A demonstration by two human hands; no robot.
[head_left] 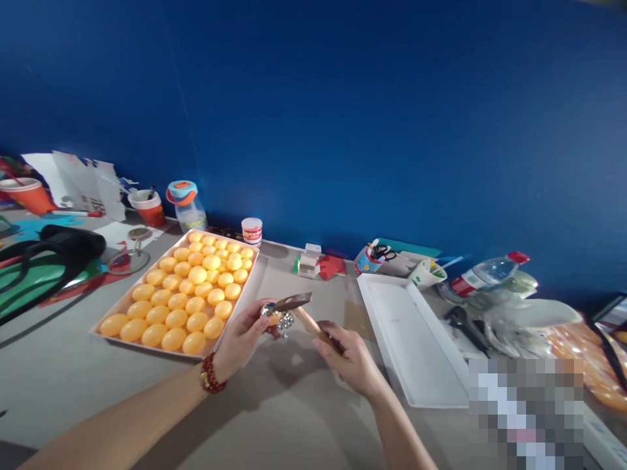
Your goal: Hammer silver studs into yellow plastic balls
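Note:
My left hand (pixel 245 336), closed, wears a dark red bead bracelet (pixel 211 375) at the wrist. Its fingers pinch a small round thing with shiny silver beads (pixel 284 320); a bit of orange shows on it, but its exact kind is unclear. My right hand (pixel 351 358) is wrapped round the wooden handle of a hammer (pixel 309 321). The dark hammer head (pixel 292 301) is over the silver-beaded thing and overlaps it from here, so I cannot tell whether they touch. Left of my hands lies a shallow box (pixel 251 277) with rows of orange balls (pixel 177 301).
To the right lies a white tray (pixel 409 339); a blue cup with pens and scissors (pixel 368 260) stands behind it. A plastic bottle (pixel 482 277) lies at the right. Along the blue wall stand a small tub (pixel 251 231), a drink bottle (pixel 187 205) and paper cups (pixel 147 207).

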